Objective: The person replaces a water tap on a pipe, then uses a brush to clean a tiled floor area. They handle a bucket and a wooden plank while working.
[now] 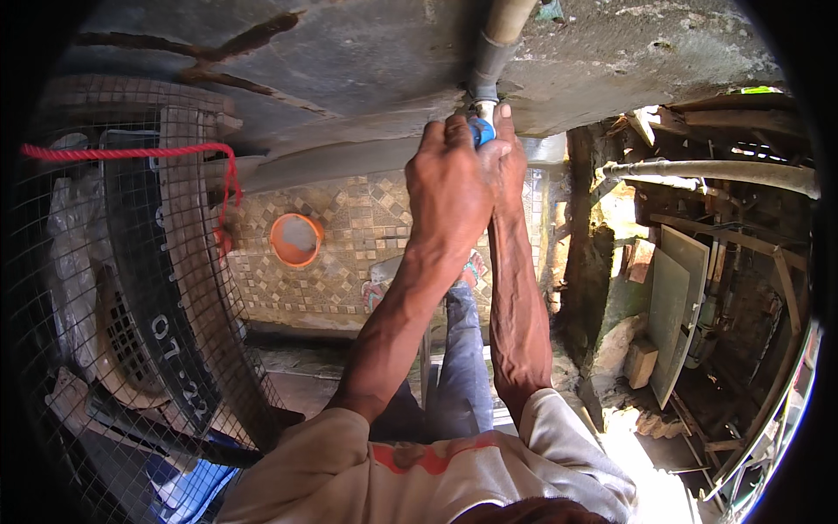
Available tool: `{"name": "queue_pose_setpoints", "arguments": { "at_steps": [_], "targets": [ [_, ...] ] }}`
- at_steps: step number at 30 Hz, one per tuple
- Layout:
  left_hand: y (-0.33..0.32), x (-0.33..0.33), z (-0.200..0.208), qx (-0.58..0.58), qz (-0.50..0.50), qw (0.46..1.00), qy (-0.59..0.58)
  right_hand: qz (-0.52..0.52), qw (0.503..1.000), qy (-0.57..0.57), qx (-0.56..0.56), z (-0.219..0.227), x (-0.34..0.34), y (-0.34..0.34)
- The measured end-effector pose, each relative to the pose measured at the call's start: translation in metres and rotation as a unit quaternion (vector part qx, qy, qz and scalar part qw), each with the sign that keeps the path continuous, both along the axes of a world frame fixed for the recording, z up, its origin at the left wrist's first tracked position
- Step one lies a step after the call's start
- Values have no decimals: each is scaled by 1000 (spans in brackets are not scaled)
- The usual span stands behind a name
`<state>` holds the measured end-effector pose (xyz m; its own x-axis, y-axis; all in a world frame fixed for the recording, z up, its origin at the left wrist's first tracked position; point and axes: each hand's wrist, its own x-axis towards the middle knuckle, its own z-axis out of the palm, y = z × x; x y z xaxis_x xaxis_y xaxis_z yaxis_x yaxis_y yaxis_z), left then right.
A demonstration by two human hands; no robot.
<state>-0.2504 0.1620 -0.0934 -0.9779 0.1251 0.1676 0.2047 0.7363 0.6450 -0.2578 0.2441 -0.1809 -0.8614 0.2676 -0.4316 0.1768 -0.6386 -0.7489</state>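
Head view: the left hand [449,166] is curled around a blue piece [481,132], its fingers bent over and the thumb folded in, so that only a small part of the piece shows between them. It sits against the near end of a white fitting [486,110], which joins a grey pipe [493,65] running along the wall [367,96]. The right hand [511,157] is pressed close beside the left, one digit laid up along the fitting; its other fingers are hidden, so I cannot tell how firmly it grasps anything. Both forearms reach up from the sleeves of a pale shirt [419,480] with a red band.

Below the hands lies a tiled floor [358,210], with an orange bucket [291,257] on it to the left and the person's sandalled feet [472,269] near the middle. A wire mesh [188,288] stands at the left, a red rope [131,153] stretched across it and hanging down at its inner end. To the right, a pale panel [676,306] leans among timbers, under a long pole [716,173].
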Motion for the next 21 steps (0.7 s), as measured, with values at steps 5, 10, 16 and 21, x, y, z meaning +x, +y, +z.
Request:
{"name": "queue_pose_setpoints", "arguments": {
  "at_steps": [5,10,16,21],
  "targets": [
    [21,3,12,-104,-23,994,-13,-4,998,6,-70,-13,-1,-3],
    [9,0,5,-11,-41,999,11,15,994,17,-110,-10,0,3],
    [-29,-6,-49,478,24,812,-335,134,846,-64,511,60,17,43],
    [-19,3,-95,629,-184,629,-418,251,613,-99,742,123,10,8]
  ]
}}
